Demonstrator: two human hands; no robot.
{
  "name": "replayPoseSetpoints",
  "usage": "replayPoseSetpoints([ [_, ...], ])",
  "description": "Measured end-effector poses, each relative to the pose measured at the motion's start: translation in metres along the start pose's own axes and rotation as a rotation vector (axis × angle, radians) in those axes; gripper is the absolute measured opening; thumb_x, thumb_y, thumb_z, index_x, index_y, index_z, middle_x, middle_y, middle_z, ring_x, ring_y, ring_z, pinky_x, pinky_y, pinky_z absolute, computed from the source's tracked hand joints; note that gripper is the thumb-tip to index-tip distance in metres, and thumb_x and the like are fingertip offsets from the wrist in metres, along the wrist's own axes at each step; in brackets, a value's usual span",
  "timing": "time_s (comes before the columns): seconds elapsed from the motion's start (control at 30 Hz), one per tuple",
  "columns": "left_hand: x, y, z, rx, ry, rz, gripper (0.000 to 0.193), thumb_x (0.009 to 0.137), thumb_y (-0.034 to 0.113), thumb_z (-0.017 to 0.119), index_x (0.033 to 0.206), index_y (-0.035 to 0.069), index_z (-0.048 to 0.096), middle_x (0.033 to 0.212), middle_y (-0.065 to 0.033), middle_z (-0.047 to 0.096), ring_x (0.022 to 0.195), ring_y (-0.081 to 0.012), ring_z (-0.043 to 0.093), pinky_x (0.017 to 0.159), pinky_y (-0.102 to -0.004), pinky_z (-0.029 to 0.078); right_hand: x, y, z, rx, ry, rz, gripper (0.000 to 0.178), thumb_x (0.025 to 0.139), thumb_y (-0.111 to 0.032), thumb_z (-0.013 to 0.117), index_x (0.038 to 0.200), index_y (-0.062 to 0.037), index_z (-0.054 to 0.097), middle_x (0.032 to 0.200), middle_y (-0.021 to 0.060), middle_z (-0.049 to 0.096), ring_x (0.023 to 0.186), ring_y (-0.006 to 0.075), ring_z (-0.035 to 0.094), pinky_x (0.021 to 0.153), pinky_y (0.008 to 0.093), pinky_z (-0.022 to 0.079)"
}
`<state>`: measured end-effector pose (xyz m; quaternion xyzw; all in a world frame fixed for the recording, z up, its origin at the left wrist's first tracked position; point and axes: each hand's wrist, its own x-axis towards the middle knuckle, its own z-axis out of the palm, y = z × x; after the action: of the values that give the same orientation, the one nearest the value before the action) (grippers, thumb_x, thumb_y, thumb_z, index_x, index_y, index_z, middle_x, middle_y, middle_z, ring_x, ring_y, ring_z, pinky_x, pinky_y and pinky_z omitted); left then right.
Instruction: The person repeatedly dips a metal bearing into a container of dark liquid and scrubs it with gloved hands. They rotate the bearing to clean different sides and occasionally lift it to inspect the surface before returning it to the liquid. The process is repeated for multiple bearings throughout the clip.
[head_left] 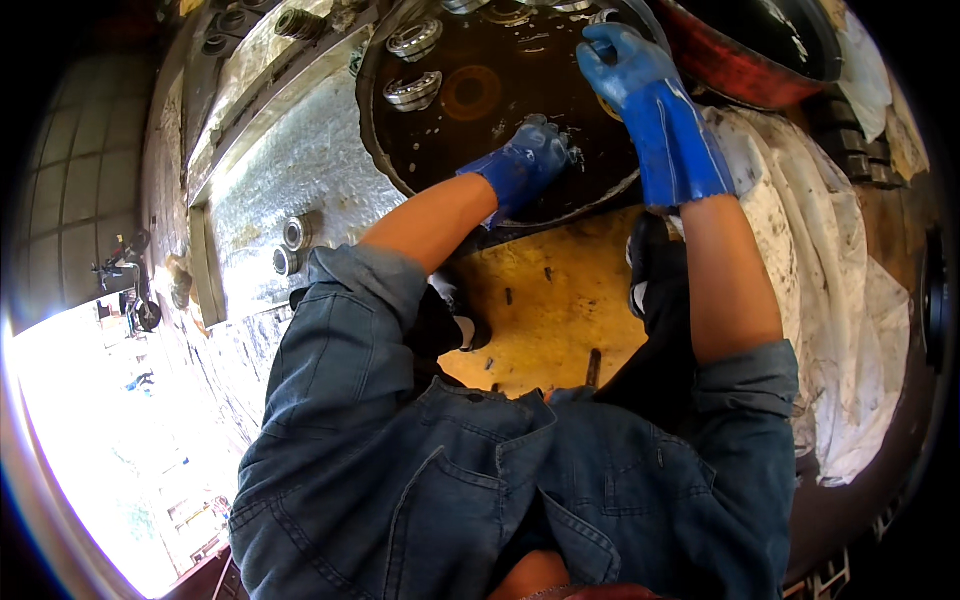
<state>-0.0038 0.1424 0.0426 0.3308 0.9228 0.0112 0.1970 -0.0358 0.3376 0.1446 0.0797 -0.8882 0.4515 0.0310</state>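
A round metal tub (376,150) of dark liquid lies in front of me. My left hand (541,152), in a wet blue rubber glove, dips into the liquid near its front side with fingers curled; whatever they hold is hidden. Above the tub's right side, my right hand (622,62), gloved alike, bends its fingers toward the thumb in a pinch. Anything between those tips is too small to make out. Two bearings, one farther back (415,40) and one closer (413,92), sit in the tub's left part. A ring (471,93) shows dimly through the liquid beside them.
Several more bearing parts line the tub's far side. A red-rimmed basin (745,65) stands at the far right, above a crumpled pale sheet (790,270). On the left, two small bearings (291,245) rest on a shiny metal surface (330,170). Yellow floor (550,300) shows between my feet.
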Motion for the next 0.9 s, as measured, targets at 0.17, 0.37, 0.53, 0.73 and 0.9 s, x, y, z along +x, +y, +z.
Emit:
replayPoseSetpoints([
  [0.17, 0.009, 0.017, -0.018, 0.085, -0.119, -0.049, 0.03, 0.102, 0.017, 0.043, 0.116, 0.007, 0.068, 0.115, -0.0185, 0.068, 0.116, -0.0367, 0.06, 0.102, -0.0437, 0.048, 0.005, 0.008, 0.006, -0.169, 0.093, 0.037, 0.038, 0.092, -0.037, 0.069, 0.121, -0.0126, 0.071, 0.105, 0.011, 0.076, 0.097, 0.0237, 0.073, 0.093, 0.0337, 0.056],
  [0.37, -0.001, 0.002, -0.007, 0.073, 0.016, 0.143, 0.028, 0.102, 0.018, 0.046, 0.118, 0.006, 0.066, 0.112, -0.0165, 0.069, 0.103, -0.0373, 0.066, 0.09, -0.0445, 0.054, 0.001, 0.014, -0.001, 0.024, 0.06, -0.035, 0.039, 0.091, -0.037, 0.071, 0.121, -0.0117, 0.07, 0.105, 0.0112, 0.076, 0.096, 0.0242, 0.074, 0.096, 0.0344, 0.054],
  [0.53, -0.019, 0.003, 0.003, 0.231, -0.153, -0.166, 0.037, 0.092, 0.018, 0.063, 0.128, 0.011, 0.067, 0.124, -0.0123, 0.071, 0.116, -0.0278, 0.068, 0.097, -0.0401, 0.055, 0.005, 0.006, 0.003, -0.117, 0.081, -0.015, 0.039, 0.088, -0.033, 0.074, 0.118, -0.0083, 0.069, 0.103, 0.0128, 0.075, 0.094, 0.0274, 0.072, 0.091, 0.0372, 0.056],
  [0.73, -0.003, -0.005, -0.012, 0.178, -0.236, -0.301, 0.025, 0.085, 0.017, 0.068, 0.107, 0.009, 0.077, 0.108, -0.0148, 0.075, 0.104, -0.032, 0.072, 0.089, -0.0409, 0.059, -0.001, 0.003, 0.005, -0.068, 0.195, -0.025, 0.028, 0.085, -0.028, 0.073, 0.102, -0.0058, 0.072, 0.085, 0.0141, 0.073, 0.077, 0.0329, 0.071, 0.075, 0.04, 0.058],
  [0.9, 0.006, -0.016, 0.002, 0.211, -0.161, -0.209, 0.025, 0.092, 0.017, 0.059, 0.109, 0.011, 0.076, 0.112, -0.0118, 0.075, 0.106, -0.0302, 0.072, 0.09, -0.0403, 0.058, 0.006, 0.018, 0.011, -0.065, 0.223, -0.069, 0.028, 0.086, -0.027, 0.073, 0.103, -0.0057, 0.072, 0.085, 0.014, 0.073, 0.077, 0.033, 0.071, 0.074, 0.0403, 0.058],
])
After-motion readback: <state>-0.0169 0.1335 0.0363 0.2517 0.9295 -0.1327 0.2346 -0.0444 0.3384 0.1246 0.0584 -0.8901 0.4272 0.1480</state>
